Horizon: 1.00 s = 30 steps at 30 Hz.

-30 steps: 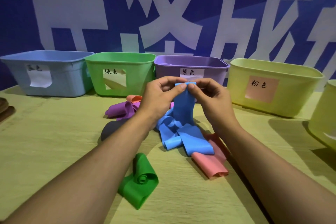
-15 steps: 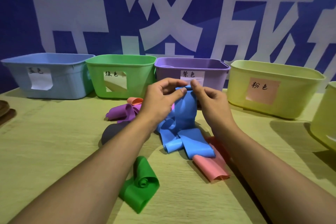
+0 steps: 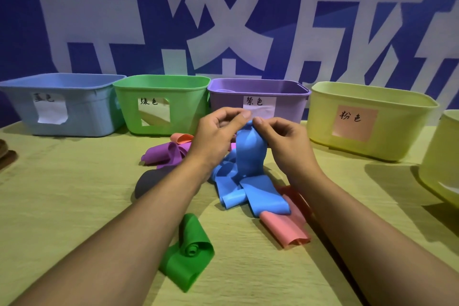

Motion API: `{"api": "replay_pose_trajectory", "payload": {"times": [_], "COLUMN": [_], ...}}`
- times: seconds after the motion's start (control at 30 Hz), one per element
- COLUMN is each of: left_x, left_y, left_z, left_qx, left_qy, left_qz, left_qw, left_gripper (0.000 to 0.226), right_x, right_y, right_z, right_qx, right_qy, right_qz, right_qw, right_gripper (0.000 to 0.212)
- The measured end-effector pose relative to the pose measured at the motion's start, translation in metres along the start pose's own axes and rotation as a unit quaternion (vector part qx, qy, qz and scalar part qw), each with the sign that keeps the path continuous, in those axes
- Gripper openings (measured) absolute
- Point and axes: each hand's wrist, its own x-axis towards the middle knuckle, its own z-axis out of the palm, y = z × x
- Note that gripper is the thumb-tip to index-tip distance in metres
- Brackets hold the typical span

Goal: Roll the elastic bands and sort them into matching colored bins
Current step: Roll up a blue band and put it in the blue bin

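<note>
Four bins are lined up behind the grip on the tabletop (image 3: 62,201): blue bin (image 3: 82,117), green bin (image 3: 183,107), purple bin (image 3: 288,109), yellow bin (image 3: 397,131). The blue band (image 3: 248,154) is pinched at its top end by left hand (image 3: 218,136) and right hand (image 3: 285,141), the rest trailing down below the grip. A green band (image 3: 191,253) is left lying nearer, well below it.

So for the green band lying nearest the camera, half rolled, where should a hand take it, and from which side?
Probably at the coiled end of the green band, from above, thumb and fingers across the coil's width. The coil stands raised off the table, while the loose tail lies flat toward the camera and offers little to pinch. Nothing lies on it, and both hands are busy with the blue band.
</note>
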Motion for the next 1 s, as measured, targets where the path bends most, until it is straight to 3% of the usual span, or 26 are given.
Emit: {"api": "replay_pose_trajectory", "payload": {"times": [0.17,0.47,0.67,1.0], "left_x": [-0.0002,0.0027,0.0010,0.0028], "left_y": [-0.0048,-0.0027,-0.0030,-0.0043], "left_z": [0.0000,-0.0010,-0.0005,-0.0007], "left_qx": [0.045,0.022,-0.003,0.012], "left_qy": [0.015,0.024,-0.003,-0.009], "left_qz": [-0.025,-0.026,-0.001,0.006], "left_qw": [0.999,0.999,1.000,1.000], "left_gripper": [0.041,0.007,0.005,0.018], "right_x": [-0.0002,-0.0015,-0.0015,0.0022], "right_y": [0.0004,-0.0017,-0.0013,0.0017], "right_z": [0.0007,0.0034,0.0024,0.0009], "right_qx": [-0.005,0.009,-0.025,0.002], "right_qy": [-0.012,-0.004,0.003,0.030], "right_qz": [-0.016,0.009,0.077,0.038], "right_qw": [1.000,1.000,0.997,0.999], "right_gripper": [0.010,0.013,0.049,0.018]}}
